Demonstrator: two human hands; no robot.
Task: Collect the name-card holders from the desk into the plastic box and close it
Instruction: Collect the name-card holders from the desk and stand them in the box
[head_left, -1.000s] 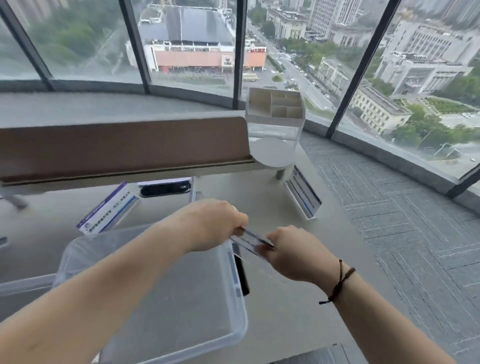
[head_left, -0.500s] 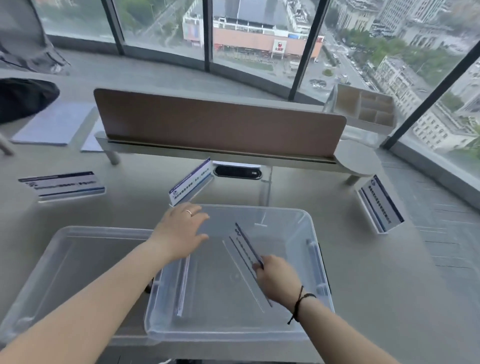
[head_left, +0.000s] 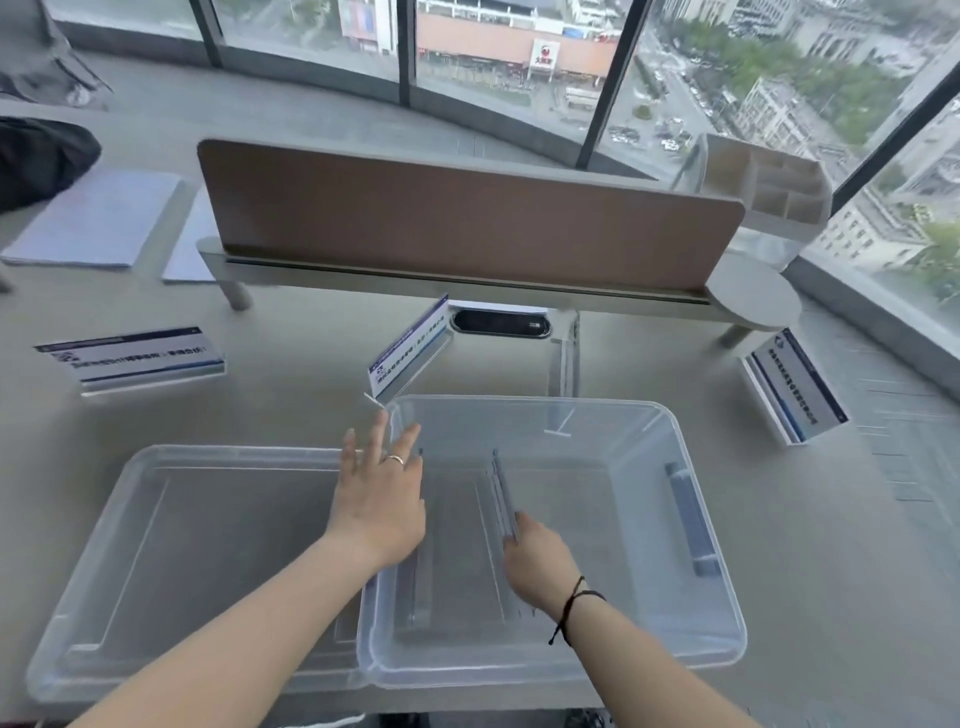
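Observation:
A clear plastic box (head_left: 696, 525) stands on the desk in front of me, its clear lid (head_left: 156, 561) lying flat to its left. Inside the box my right hand (head_left: 537, 564) grips a name-card holder (head_left: 503, 493) by its near end. My left hand (head_left: 382, 493) hovers over the box's left rim, fingers spread, holding nothing. Another holder (head_left: 418, 582) lies in the box under my left wrist. Three holders with blue-and-white cards stand on the desk: one at the far left (head_left: 130, 358), one just behind the box (head_left: 408, 345), one at the right (head_left: 795, 387).
A brown divider panel (head_left: 467, 213) on a white shelf crosses the desk behind the box. A white organiser (head_left: 763, 189) stands at its right end. A black cable port (head_left: 501, 323) sits under the shelf. Papers (head_left: 98, 218) and a dark bag (head_left: 41, 156) lie at the far left.
My right hand has lowered the holder deeper into the box. My left hand has let go of it and moved slightly forward over the box's left rim, and the view has tilted down.

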